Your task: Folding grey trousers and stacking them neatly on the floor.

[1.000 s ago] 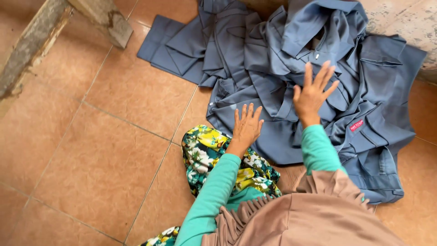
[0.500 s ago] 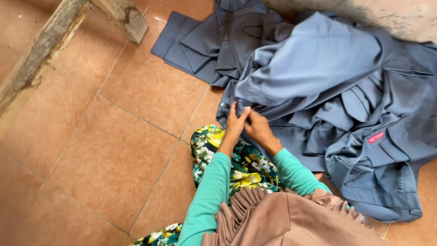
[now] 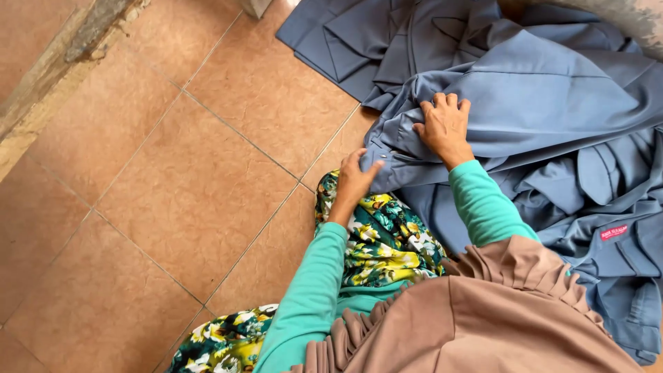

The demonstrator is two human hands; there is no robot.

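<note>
A pile of blue-grey garments (image 3: 552,117) lies on the tiled floor at the upper right. My left hand (image 3: 358,181) pinches the near edge of the top garment, by my knee. My right hand (image 3: 443,128) lies on the same garment a little farther in, its fingers curled into the cloth. Both arms wear teal sleeves. A small red label (image 3: 613,232) shows on a garment at the right.
My lap is covered by a floral green and yellow cloth (image 3: 383,242) and a brown ruffled cloth (image 3: 483,318). Orange-brown floor tiles (image 3: 173,193) spread to the left. A rough wooden beam (image 3: 62,76) runs along the upper left.
A garment has been flipped over the pile and now lies smooth side up. My right hand moved from flat on the pile to gripping the cloth; my left hand took the near edge.
</note>
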